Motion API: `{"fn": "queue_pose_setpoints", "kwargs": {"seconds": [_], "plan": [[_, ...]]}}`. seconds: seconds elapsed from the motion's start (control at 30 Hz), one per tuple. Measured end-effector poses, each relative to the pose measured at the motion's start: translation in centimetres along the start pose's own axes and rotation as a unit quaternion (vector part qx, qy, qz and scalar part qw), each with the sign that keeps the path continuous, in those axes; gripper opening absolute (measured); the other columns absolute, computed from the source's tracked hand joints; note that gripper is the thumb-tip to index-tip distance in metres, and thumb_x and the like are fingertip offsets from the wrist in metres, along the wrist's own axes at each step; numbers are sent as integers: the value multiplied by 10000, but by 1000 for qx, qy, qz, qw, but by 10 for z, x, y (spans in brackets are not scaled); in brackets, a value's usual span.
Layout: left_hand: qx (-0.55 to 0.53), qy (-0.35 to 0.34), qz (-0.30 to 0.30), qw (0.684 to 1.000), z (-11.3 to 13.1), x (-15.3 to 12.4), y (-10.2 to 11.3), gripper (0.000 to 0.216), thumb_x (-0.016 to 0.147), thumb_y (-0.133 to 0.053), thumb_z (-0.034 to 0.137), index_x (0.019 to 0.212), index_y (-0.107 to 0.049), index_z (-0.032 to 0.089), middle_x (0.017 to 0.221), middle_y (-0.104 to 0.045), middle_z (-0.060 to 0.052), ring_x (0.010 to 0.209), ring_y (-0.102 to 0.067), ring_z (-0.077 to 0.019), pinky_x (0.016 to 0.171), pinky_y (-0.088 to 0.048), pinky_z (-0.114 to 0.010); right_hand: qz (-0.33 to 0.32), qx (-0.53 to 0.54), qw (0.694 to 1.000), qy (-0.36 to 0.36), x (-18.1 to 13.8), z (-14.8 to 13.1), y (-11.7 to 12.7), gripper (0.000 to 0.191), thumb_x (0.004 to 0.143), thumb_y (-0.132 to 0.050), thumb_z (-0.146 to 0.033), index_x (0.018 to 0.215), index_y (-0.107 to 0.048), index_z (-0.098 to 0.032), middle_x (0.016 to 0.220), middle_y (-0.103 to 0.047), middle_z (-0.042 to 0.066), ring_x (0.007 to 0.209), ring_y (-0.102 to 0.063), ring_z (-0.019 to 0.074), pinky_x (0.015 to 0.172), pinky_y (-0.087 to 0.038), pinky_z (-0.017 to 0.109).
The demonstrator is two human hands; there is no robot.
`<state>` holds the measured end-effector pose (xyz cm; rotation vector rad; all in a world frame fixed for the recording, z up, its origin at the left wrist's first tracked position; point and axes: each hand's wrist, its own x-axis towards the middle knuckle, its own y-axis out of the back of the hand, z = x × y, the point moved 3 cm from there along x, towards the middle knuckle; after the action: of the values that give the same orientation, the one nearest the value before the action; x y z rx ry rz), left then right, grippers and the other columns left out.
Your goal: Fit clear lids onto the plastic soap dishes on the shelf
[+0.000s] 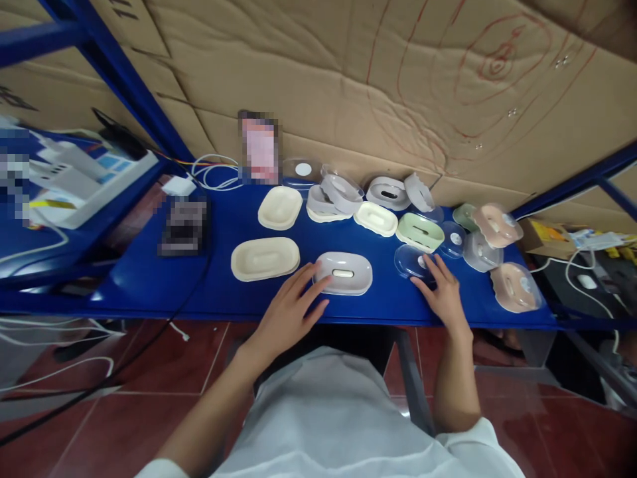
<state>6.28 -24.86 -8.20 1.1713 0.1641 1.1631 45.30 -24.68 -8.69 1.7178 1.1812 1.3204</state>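
Both grips open: left hand point(291, 309) touches grey dish point(349, 273) edge; right hand point(444, 292) rests on clear lid point(408, 259).

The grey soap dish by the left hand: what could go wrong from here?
1. The grey soap dish sits near the front edge of the table. The left hand only touches its side, so a push might slide it off.
2. The clear lid touched by the right hand is hard to see on the blue top and might get knocked.

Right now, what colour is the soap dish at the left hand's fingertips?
The soap dish is pale grey, seen best in the head view.
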Motion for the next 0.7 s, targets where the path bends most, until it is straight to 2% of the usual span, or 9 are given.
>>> {"fn": "queue_pose_setpoints", "kwargs": {"seconds": [0.07, 0.13, 0.27, 0.37, 0.47, 0.7], "plan": [[-28, -7, 6, 1000, 1, 7, -7, 468, 1071, -580, 271, 1537, -537, 285, 1607, -545, -107, 1494, -533, -289, 1228, -497, -491, 12, 59, 998, 2, -8, -5, 1, 588, 1028, -617, -609, 1500, -642, -258, 1630, -537, 161, 1471, -556, 371, 1203, -467, 594], [-52, -1, 19, 998, -1, 10, -12, 460, 1067, -597, 265, 1523, -548, 296, 1550, -586, -109, 1438, -585, -275, 1211, -521, -480, 16, 110, 994, 17, -15, -31, -2, 542, 1048, -609, -561, 1515, -629, -285, 1625, -549, 125, 1471, -564, 333, 1216, -481, 540], [-81, 29, 19, 996, -7, 6, -16, 508, 1066, -611, 281, 1560, -509, 342, 1638, -478, -122, 1369, -644, -269, 1154, -579, -466, -25, 125, 985, 114, -19, -106, -12, 543, 1078, -590, -480, 1600, -529, -344, 1677, -488, 92, 1547, -476, 335, 1235, -460, 555], [-88, 40, 13, 995, -10, 2, -18, 541, 1062, -623, 301, 1582, -489, 363, 1684, -410, -129, 1381, -635, -288, 1137, -591, -488, -61, 101, 970, 213, -12, -139, -19, 547, 1083, -591, -447, 1614, -508, -345, 1706, -441, 105, 1596, -392, 356, 1242, -436, 585], [-88, 42, 11, 995, -13, 0, -20, 545, 1056, -635, 318, 1581, -498, 367, 1670, -426, -130, 1385, -629, -297, 1135, -589, -502, -85, 88, 957, 264, -4, -146, -25, 535, 1084, -590, -421, 1604, -524, -312, 1704, -433, 130, 1606, -365, 359, 1241, -438, 578], [-67, 34, 25, 997, -11, 0, -19, 531, 1051, -640, 306, 1567, -520, 345, 1641, -460, -137, 1365, -630, -292, 1142, -580, -508, -51, 56, 957, 282, -12, -141, -33, 604, 1055, -648, -387, 1631, -485, -308, 1712, -417, 144, 1619, -336, 377, 1231, -453, 589]]}}
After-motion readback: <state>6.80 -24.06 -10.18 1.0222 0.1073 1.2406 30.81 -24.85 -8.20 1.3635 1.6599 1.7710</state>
